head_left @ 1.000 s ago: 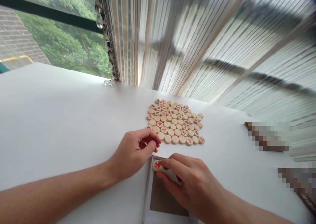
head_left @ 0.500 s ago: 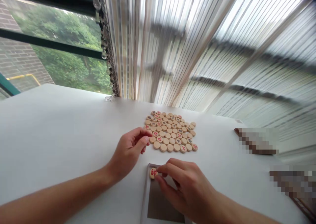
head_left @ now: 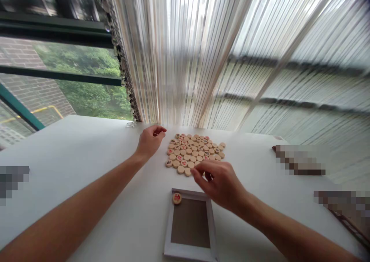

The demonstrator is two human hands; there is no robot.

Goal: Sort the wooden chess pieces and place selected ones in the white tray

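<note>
Round piece with a red mark [head_left: 177,198], lying mark side up at the far left corner of a shallow tray [head_left: 190,251], apart from the other pieces. Tray white-rimmed, brownish grey inside, flat on a white table [head_left: 130,219].

To the right, well apart from the tray, a brown thing [head_left: 345,212], blurred into squares; a little farther off, a second brown thing [head_left: 300,163], blurred likewise. At the left edge of the scene, a grey blurred patch [head_left: 13,181], too coarse to name.

Right hand [head_left: 216,177] farther off than the tray, over the near right part of a packed group of round pieces [head_left: 194,153]. Thumb and forefinger drawn nearly together, other fingers curled under — impossible to tell whether gripping a piece or only just beside one.

Group laid flat in close rows, many pieces plain on top, some with red marks, some with black.

Left hand [head_left: 150,140] just left of the group's far part, fingers loosely curled, thumb near forefinger; inner side hidden, so any hold impossible to tell.

By the table's far edge, a clear bead ornament [head_left: 131,124]. Beyond, a striped string curtain [head_left: 185,81] — and at far left, a dark-framed window [head_left: 58,73], with brick wall [head_left: 23,56] and green trees [head_left: 86,94] outside.
</note>
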